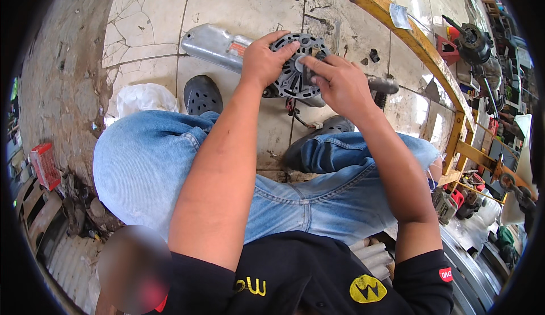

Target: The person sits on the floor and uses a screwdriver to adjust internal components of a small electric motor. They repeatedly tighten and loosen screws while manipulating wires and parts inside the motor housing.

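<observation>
A round, slotted metal alternator housing (292, 85) is held up between my two hands, over a patch of tiled floor. My left hand (263, 59) grips its left rim, with the thumb lying across the face toward the hub. My right hand (340, 83) is on the right side of the face, its index finger on the pale central hub and its thumb bent in beside a dark block. The tips of its other fingers are hidden. Behind the housing lies a long silver metal casting (213, 45) with an orange-red label. Wires with a connector (295, 110) hang just below the housing.
A yellow steel frame (420, 37) arches along the right. Dark clogs (202, 95) are on my feet, beside a white plastic bag (146, 98). A dark cylindrical part (383, 84) lies right of my hands. Red crate (45, 166) at left; tools and parts crowd the right edge.
</observation>
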The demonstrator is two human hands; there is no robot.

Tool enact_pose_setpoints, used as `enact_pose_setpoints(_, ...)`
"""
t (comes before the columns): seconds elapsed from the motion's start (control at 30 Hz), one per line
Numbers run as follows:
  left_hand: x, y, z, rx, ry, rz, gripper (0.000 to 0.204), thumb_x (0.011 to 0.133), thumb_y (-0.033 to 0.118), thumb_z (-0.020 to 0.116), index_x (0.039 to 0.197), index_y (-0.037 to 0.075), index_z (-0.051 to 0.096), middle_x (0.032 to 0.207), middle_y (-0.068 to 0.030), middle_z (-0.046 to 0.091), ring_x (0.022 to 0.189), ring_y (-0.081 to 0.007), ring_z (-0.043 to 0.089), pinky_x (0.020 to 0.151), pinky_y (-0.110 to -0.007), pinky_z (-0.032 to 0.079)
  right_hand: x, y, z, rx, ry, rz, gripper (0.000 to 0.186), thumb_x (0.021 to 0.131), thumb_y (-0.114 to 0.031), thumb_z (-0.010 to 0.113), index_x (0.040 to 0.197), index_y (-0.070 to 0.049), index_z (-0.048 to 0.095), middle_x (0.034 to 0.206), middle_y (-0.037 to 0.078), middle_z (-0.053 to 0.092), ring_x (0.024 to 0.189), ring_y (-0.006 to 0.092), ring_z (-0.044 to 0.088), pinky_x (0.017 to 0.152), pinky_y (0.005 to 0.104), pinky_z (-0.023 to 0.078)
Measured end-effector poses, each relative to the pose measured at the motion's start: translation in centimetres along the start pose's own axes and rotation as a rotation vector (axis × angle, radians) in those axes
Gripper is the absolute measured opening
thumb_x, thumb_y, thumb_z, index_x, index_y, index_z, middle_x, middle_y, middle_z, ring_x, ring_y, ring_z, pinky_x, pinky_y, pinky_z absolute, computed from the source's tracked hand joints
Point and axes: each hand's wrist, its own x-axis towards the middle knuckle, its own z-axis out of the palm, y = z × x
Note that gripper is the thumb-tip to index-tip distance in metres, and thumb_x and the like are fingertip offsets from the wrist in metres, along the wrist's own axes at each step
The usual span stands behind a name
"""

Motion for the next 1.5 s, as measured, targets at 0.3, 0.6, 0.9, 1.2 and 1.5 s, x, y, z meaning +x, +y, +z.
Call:
enact_pose_setpoints(0.3,0.2,-0.5,0.0,0.016,-0.005,0.02,0.047,0.086,0.03,0.082,0.122,0.003,0.07,0.104,-0.0109,0.074,0.088,-0.0122,0.067,0.079,-0.027,0.056,0.1,0.1,0.1,-0.027,0.018,-0.021,0.044,0.086,-0.014,0.068,0.127,-0.03,0.066,0.089,0.006,0.064,0.089,0.0292,0.064,0.077,0.044,0.049)
enact_pose_setpoints(0.6,0.2,-0.3,0.1,-0.028,0.013,0.004,0.049,0.082,0.036,0.083,0.118,0.005,0.072,0.101,-0.0158,0.075,0.088,-0.02,0.07,0.08,-0.033,0.055,0.1,0.2,-0.4,-0.009,-0.021,-0.015,0.044,0.086,-0.013,0.068,0.127,-0.029,0.067,0.089,0.006,0.063,0.089,0.0294,0.064,0.076,0.044,0.049)
enact_pose_setpoints(0.9,0.2,-0.3,0.0,-0.016,-0.01,-0.011,0.044,0.086,0.028,0.082,0.121,0.003,0.071,0.103,-0.0091,0.074,0.089,-0.012,0.067,0.079,-0.027,0.055,0.0,0.0,-0.9,-0.016,-0.064,-0.002,0.043,0.086,-0.013,0.068,0.126,-0.029,0.066,0.089,0.005,0.063,0.091,0.0279,0.065,0.079,0.0439,0.049)
enact_pose_setpoints(1.2,0.2,-0.3,0.1,-0.013,-0.002,-0.008,0.046,0.085,0.031,0.082,0.12,0.004,0.071,0.103,-0.0108,0.075,0.088,-0.0149,0.068,0.08,-0.029,0.055,0.3,0.1,-0.8,-0.027,-0.064,-0.03,0.043,0.086,-0.013,0.067,0.125,-0.032,0.066,0.088,0.005,0.063,0.09,0.0276,0.066,0.079,0.0442,0.049)
enact_pose_setpoints(1.5,0.3,-0.7,0.3,0.006,-0.007,0.02,0.048,0.083,0.033,0.082,0.12,0.005,0.072,0.101,-0.0135,0.075,0.088,-0.0173,0.069,0.08,-0.031,0.055,0.2,-0.1,-0.7,-0.048,-0.035,-0.067,0.041,0.085,-0.012,0.067,0.122,-0.03,0.067,0.088,0.005,0.064,0.09,0.0278,0.066,0.079,0.0447,0.049)
